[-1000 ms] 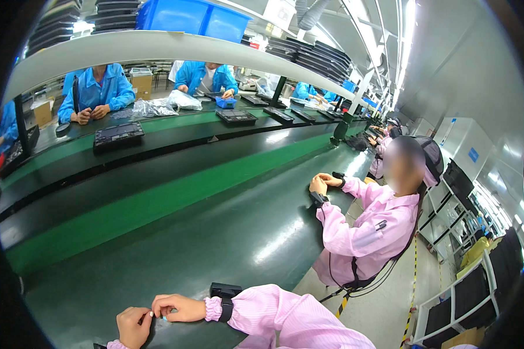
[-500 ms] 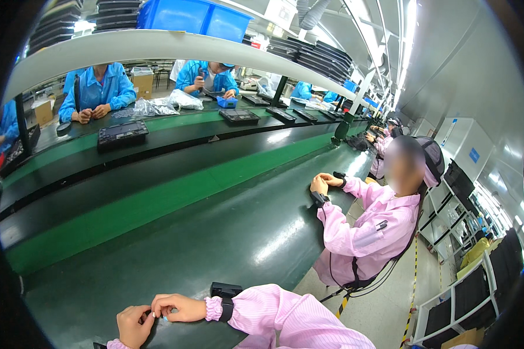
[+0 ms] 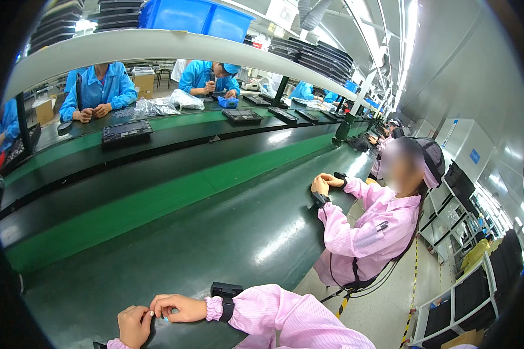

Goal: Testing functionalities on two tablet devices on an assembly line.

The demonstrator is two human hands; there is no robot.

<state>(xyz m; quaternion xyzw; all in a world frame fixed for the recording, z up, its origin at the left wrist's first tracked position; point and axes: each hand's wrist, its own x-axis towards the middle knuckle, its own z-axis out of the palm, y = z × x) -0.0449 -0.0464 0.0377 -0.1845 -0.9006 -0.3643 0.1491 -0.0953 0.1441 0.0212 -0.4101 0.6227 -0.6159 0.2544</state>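
Observation:
Both my hands rest on the dark green bench top [image 3: 233, 232] near its front edge, close together at the lower left. My left hand [image 3: 134, 327] is loosely closed, its fingers curled, and I see nothing in it. Reaching in from the right, my right hand [image 3: 181, 308] has bent fingers, with the thumb and forefinger a little apart and nothing visible between them. Its fingertips meet or nearly meet the left hand. A black wrist strap [image 3: 227, 309] circles the pink right cuff, and a small black box [image 3: 226, 289] sits beside it.
Beyond the bench runs a dark conveyor [image 3: 174, 152] carrying several flat black devices, including one device [image 3: 127, 134] at left. People in blue work across it. A person in pink [image 3: 372, 227] sits at right, hands on the bench. A white shelf beam [image 3: 157, 46] crosses above.
The flat black devices on the conveyor have shifted slightly right. Across the line, a person in blue has bent lower over the work. My hands have hardly moved.

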